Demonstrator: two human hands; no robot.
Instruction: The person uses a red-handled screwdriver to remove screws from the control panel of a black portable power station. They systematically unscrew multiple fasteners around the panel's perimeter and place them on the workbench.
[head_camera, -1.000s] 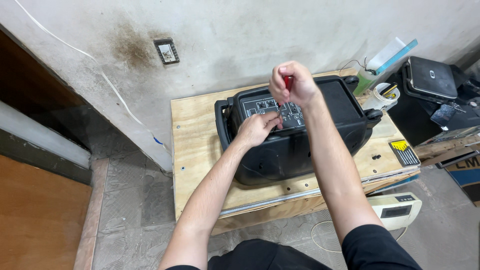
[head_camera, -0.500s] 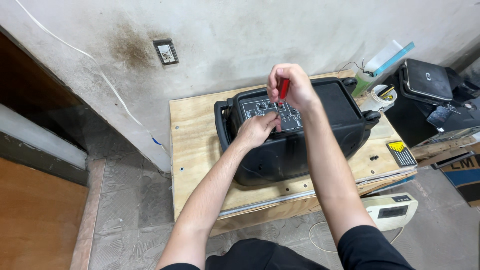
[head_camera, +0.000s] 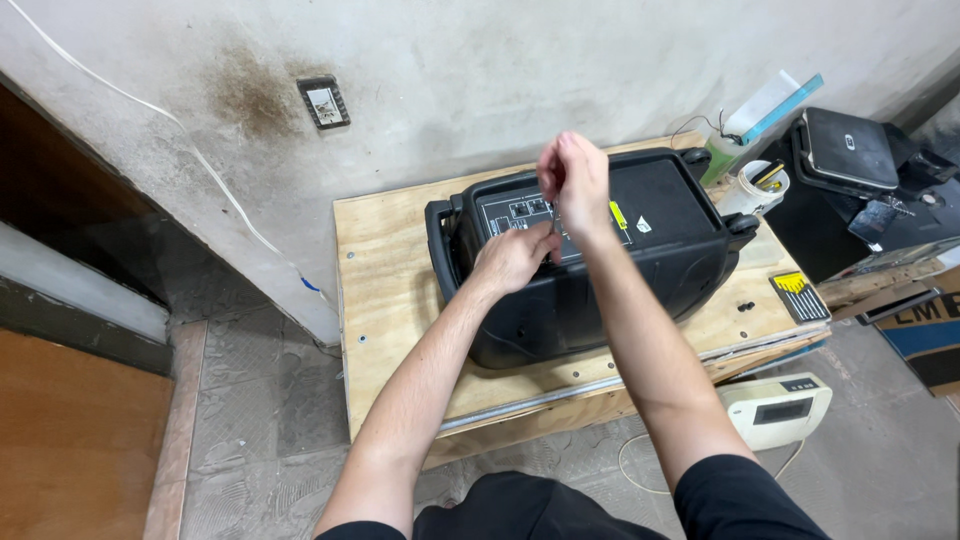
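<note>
**Black speaker cabinet on plywood bench, two hands at its control panel**

Right hand (head_camera: 572, 178): raised above the cabinet, fingers curled tight round a slim tool whose thin shaft (head_camera: 556, 222) ran down toward the panel; handle hidden in the fist. Left hand (head_camera: 515, 258): at 7 o'clock from the right hand, resting on the cabinet's upper face at the near edge of the panel, fingers bent; whether it pinched anything could not be told.

Black speaker cabinet (head_camera: 590, 265): directly beneath both hands, lying on its side, long axis running 9 to 3 o'clock. Control panel (head_camera: 520, 212) faced up, toward the 9 o'clock end; carry handle (head_camera: 442, 250) at that end.

Plywood bench (head_camera: 385, 290): cabinet lay at its centre. Small case of screwdriver bits (head_camera: 800, 296) at 3 o'clock, well apart from the hands. White cup (head_camera: 752, 188) at 2 o'clock.

Room: stained plaster wall (head_camera: 450, 70) at 12 o'clock with a wall socket (head_camera: 323, 102); tiled floor (head_camera: 260, 400); white device (head_camera: 778, 408) on the floor at 4 o'clock.
</note>
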